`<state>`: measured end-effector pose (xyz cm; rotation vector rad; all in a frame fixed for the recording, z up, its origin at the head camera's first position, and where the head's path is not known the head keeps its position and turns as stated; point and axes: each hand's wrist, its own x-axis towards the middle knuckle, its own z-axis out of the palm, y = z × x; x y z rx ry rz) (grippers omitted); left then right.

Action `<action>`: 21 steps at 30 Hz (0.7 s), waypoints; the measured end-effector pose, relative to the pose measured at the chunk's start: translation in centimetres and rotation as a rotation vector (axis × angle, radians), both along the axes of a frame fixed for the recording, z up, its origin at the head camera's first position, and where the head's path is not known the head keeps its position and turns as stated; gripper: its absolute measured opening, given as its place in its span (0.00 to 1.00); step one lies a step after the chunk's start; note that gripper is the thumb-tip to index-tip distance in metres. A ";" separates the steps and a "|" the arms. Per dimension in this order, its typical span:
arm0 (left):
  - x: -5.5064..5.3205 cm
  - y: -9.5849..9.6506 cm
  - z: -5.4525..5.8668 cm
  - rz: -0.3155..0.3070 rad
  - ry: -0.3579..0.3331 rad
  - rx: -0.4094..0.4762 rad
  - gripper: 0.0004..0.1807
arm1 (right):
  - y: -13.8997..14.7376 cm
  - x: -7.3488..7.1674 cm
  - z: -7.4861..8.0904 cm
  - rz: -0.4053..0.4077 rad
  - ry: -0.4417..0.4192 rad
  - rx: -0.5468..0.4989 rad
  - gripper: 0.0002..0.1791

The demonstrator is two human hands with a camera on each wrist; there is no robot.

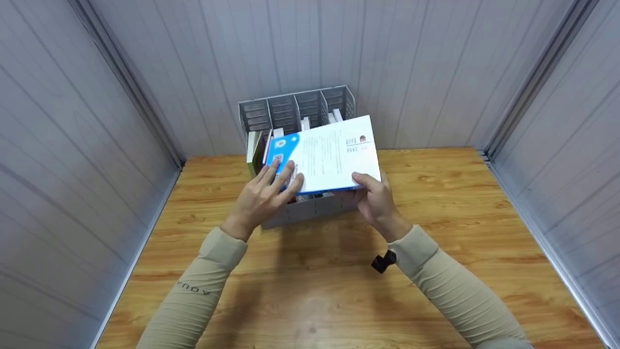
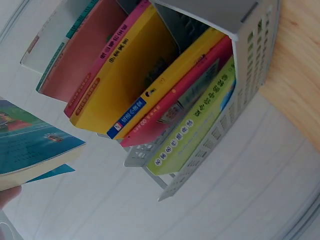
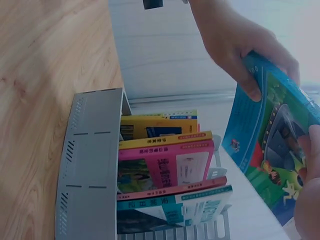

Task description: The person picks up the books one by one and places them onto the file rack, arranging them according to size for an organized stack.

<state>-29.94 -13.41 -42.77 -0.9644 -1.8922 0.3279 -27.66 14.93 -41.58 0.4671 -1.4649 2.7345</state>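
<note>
Both hands hold a book (image 1: pixel 334 155) above a grey book rack. Its upper face in the head view is mostly white with small print and a blue left end; the right wrist view shows a colourful picture side. My left hand (image 1: pixel 261 196) lays its fingers over the blue end, with the thumb under the book. My right hand (image 1: pixel 378 201) grips the near right corner, thumb on top and other fingers mostly hidden beneath. Several upright books stand in the rack (image 3: pixel 92 165), among them a pink book (image 3: pixel 192 170) and a light green book (image 2: pixel 192 130).
The rack stands on a wood-grain table (image 1: pixel 310 291), close to the back panel (image 1: pixel 411 72). Pale panels (image 1: pixel 63 169) enclose the left and right sides. A black device (image 1: pixel 383 261) is strapped at the right wrist.
</note>
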 end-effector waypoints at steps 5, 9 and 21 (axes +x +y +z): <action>-0.2 0.3 0.0 0.010 -0.064 0.162 0.24 | 0.9 -0.1 0.1 -0.065 0.011 -0.011 0.27; -0.5 0.3 -0.6 0.031 -0.085 0.253 0.28 | 1.8 -0.3 0.5 -0.074 0.043 -0.057 0.28; -1.5 0.1 -4.8 0.087 -0.292 0.449 0.16 | 4.7 -0.9 1.2 -0.178 0.199 -0.081 0.32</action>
